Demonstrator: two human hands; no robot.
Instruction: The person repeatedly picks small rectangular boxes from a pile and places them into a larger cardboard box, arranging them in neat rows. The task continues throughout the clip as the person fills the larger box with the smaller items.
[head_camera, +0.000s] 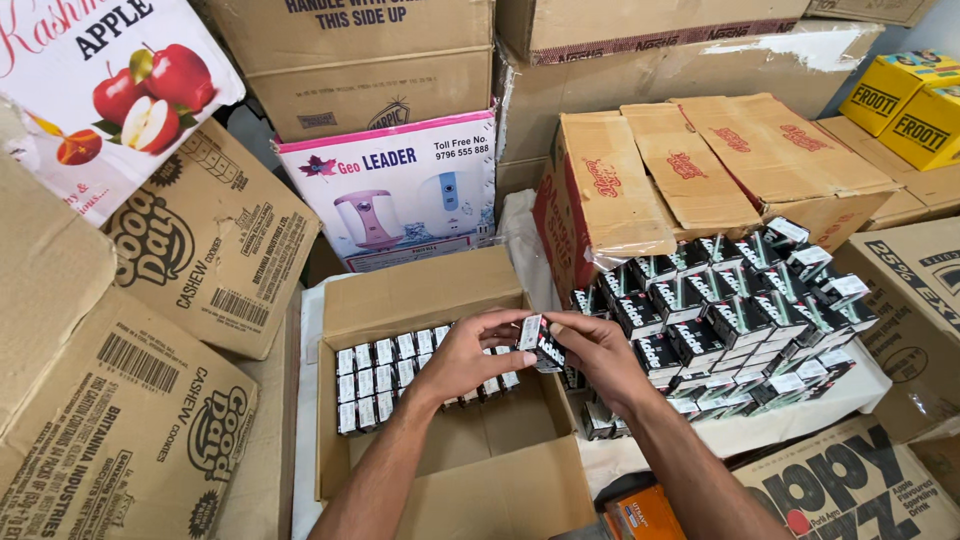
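I see both hands meeting over the open brown cardboard carton (440, 300): my left hand (465, 358) and right hand (600, 355) pinch one small black-and-white packet (538, 340) between closed fingertips, above the carton's right edge. Rows of matching packets (385, 385) fill its far-left corner. A loose heap of packets (740, 310) lies on the white sheet (800, 410) beside it. I judge this packet is mid-placement; it needs aligning with the rows.

Bright, even indoor light with soft shadows; sharp focus throughout, slight wide-angle stretching toward the edges.
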